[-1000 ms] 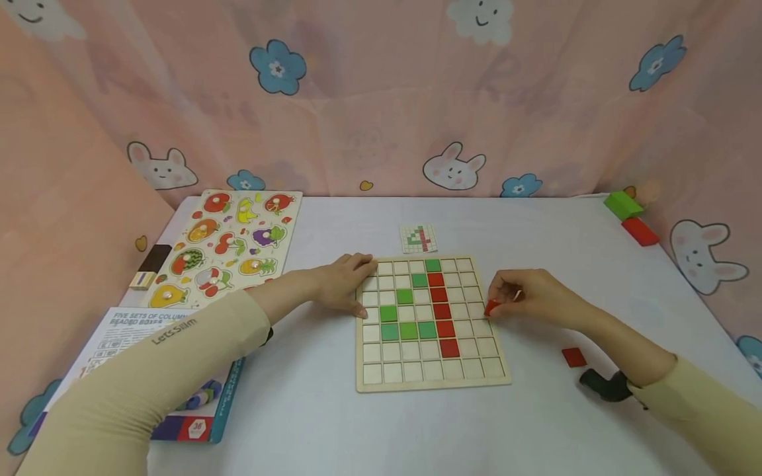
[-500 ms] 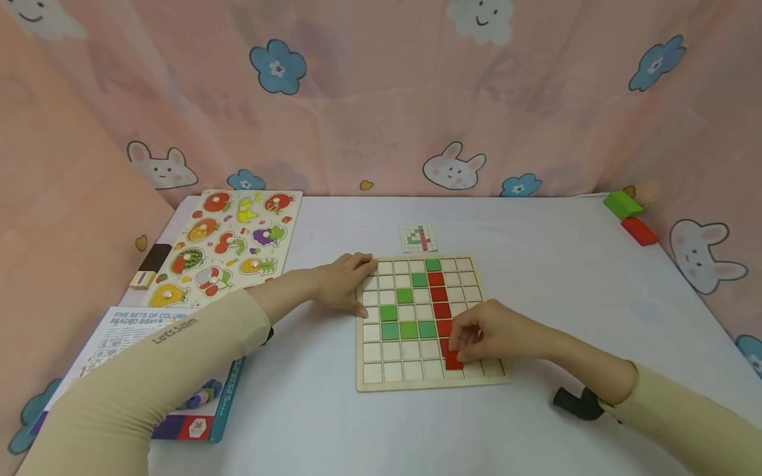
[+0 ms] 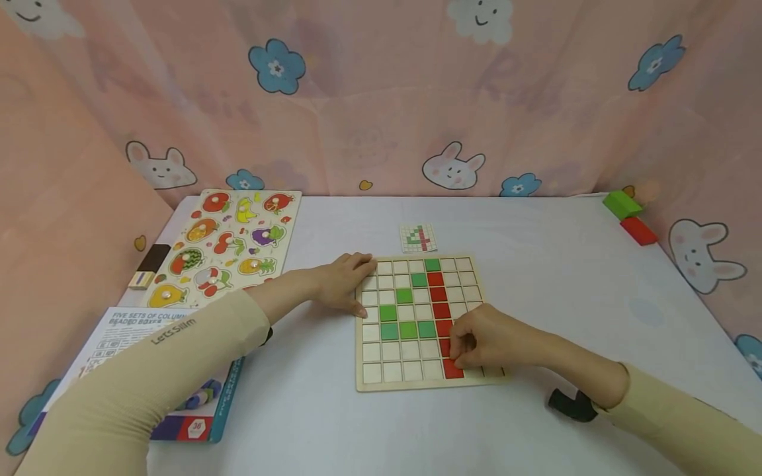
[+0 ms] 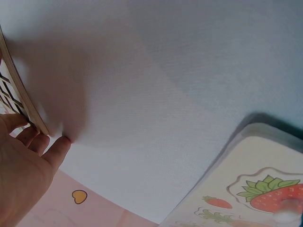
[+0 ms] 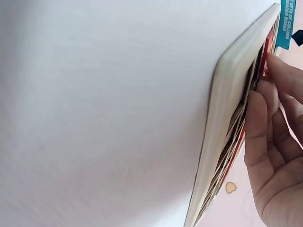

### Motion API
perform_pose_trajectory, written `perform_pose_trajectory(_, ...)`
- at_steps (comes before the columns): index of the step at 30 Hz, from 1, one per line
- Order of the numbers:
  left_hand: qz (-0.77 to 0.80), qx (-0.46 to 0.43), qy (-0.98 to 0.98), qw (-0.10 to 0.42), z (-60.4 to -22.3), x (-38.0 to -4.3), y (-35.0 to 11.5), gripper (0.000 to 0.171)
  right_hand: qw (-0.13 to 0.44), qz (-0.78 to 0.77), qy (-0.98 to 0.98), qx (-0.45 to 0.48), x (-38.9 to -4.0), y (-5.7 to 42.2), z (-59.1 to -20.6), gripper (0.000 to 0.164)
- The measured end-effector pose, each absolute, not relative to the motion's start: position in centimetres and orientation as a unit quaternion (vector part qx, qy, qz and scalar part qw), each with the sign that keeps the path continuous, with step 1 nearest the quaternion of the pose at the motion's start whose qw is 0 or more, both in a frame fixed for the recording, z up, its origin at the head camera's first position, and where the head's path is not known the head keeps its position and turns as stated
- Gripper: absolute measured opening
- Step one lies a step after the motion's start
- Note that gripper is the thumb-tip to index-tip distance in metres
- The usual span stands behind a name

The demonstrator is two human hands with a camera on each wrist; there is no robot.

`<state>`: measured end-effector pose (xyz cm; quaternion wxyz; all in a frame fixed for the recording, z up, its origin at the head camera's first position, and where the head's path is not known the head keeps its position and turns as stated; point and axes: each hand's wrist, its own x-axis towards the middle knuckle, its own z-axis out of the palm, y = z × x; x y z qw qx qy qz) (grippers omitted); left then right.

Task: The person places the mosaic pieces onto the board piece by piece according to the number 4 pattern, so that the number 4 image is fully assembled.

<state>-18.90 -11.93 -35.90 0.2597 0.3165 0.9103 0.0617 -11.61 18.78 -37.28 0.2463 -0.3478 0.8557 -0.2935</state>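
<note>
A square wooden grid board [image 3: 434,385] lies mid-table, with green square tiles [image 3: 408,330] in a stepped shape and a column of red square tiles [image 3: 440,311]. My right hand [image 3: 494,337] bends over its lower right part, thumb and fingertips at the lowest red tile [image 3: 454,369], which lies in the bottom row. In the right wrist view the thumb tip meets a strip of red [image 5: 266,56], the other fingers curled close beside it. My left hand [image 3: 342,283] rests along the board's left edge, fingers spread; the left wrist view shows fingertips [image 4: 42,141] at the board's corner.
Behind the board lies a small pattern card [image 3: 419,238]. At left are a fruit peg puzzle [image 3: 280,225], a printed box [image 3: 223,403] and a dark block [image 3: 155,258]. Green [image 3: 622,205] and red [image 3: 639,230] blocks sit at the back right corner.
My right hand has come from beside the board to its bottom row with a red tile, which now lies flat at the column's lower end. The left hand has stayed put.
</note>
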Motion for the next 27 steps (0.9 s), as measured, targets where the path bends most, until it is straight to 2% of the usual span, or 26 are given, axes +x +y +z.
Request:
perform_pose_trajectory(6,0.06,0.318,0.91,0.259,-36.0,-18.9,-12.0,0.102,0.254,-0.289,0.857,-0.343,-12.3,20.7,-36.8,0.018)
perform_pose_trajectory(13,0.061,0.32,0.911,0.255,-36.1,-19.0,-12.1,0.101,0.247,-0.274,0.876,-0.31,-14.1,26.3,-35.7,0.019)
perform_pose_trajectory(21,0.064,0.317,0.91,0.258,-36.2,-19.0,-12.1,0.102,0.301,-0.258,0.877,-0.272,-15.0,32.6,-36.0,0.027)
perform_pose_trajectory(27,0.064,0.316,0.91,0.26,-36.0,-18.9,-12.1,0.101,0.322,-0.217,0.89,-0.24,-14.8,34.0,-36.5,0.034)
